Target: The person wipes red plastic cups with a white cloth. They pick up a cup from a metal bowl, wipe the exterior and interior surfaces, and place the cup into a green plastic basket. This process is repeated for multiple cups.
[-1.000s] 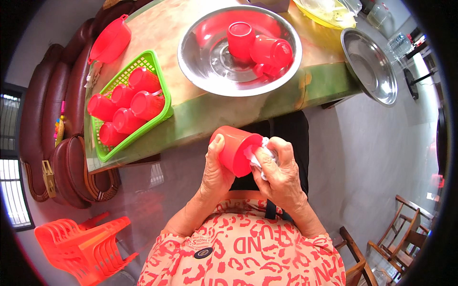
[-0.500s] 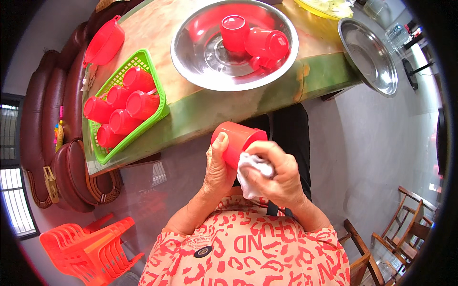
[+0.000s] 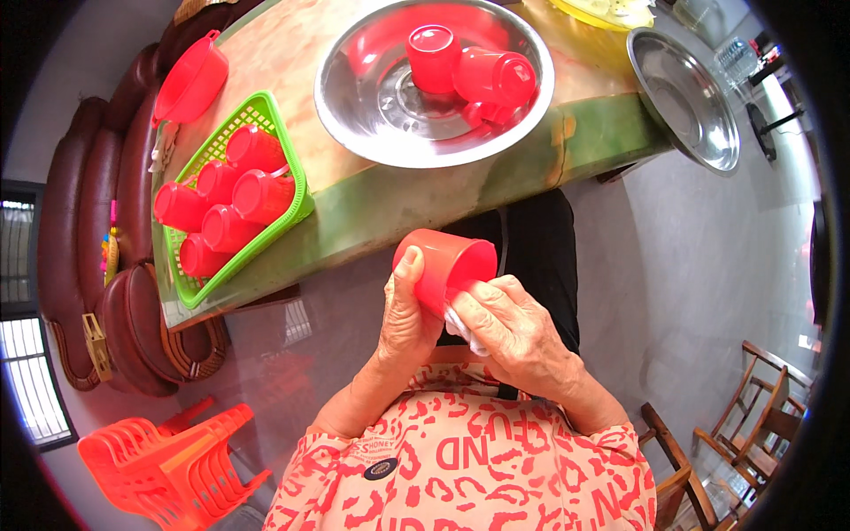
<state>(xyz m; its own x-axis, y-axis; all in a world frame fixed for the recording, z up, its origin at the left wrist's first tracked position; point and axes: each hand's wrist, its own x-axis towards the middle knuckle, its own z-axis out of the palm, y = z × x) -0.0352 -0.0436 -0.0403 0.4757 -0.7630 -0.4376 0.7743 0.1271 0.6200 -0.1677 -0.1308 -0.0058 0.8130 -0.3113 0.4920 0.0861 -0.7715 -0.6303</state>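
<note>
A red plastic cup (image 3: 440,257) lies tilted on its side in front of my body, its mouth facing right. My left hand (image 3: 404,305) grips it from the left, thumb on the outer wall. At the rim is my right hand (image 3: 513,323), closed on a white cloth (image 3: 462,330), with its fingers reaching into the mouth of the cup. Most of the cloth is hidden under those fingers. Beyond the hands, a large steel basin (image 3: 390,146) holds a few more red cups (image 3: 434,57). To the left, several upturned red cups (image 3: 232,228) fill a green plastic basket (image 3: 301,190).
The basket and basin stand on a green-edged table (image 3: 354,199). A red plastic bowl (image 3: 192,81) lies at its far left. Right of the basin are a steel tray (image 3: 686,106) and a yellow container (image 3: 602,13). Orange chairs (image 3: 168,465) and wooden chairs (image 3: 753,425) stand nearby.
My right hand has moved from the outside of the cup's rim into its mouth, and the cloth is now mostly covered. The left hand holds the cup in nearly the same place.
</note>
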